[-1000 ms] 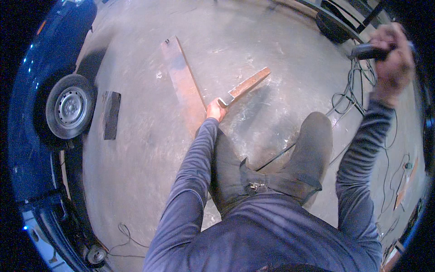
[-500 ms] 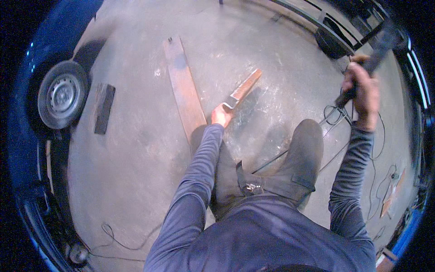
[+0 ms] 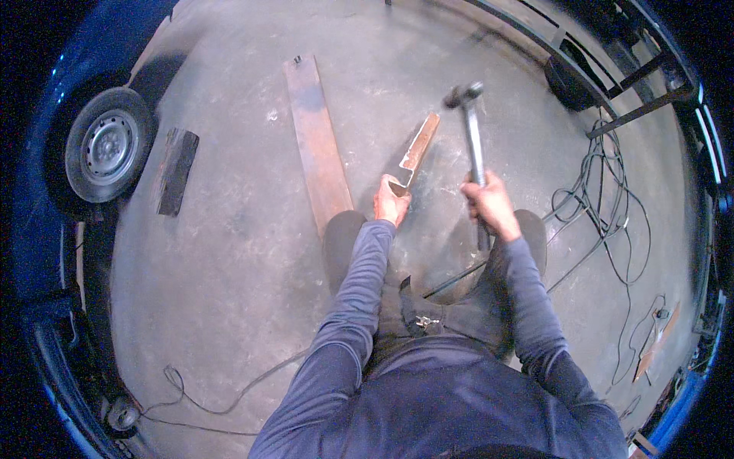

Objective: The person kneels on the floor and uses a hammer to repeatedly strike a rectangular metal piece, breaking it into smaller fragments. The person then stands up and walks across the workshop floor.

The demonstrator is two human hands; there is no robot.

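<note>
My left hand is closed around the near end of a narrow, rust-brown metal piece with pale edges. The piece slants away from me to the right; whether its far end touches the floor, I cannot tell. In my right hand is a hammer, gripped by the lower part of its handle. Its dark, slightly blurred head is raised to the right of the metal piece, apart from it. Left of my left hand, a long, flat rusty plate lies on the floor, its near end by my knee.
A vehicle wheel stands at the left, with a dark block on the floor beside it. Tangled cables lie at the right below a metal frame. Another cable runs along the lower left.
My right hand has swung the hammer from the far right down and inward, close to the metal piece. My left hand keeps its hold on the piece.
</note>
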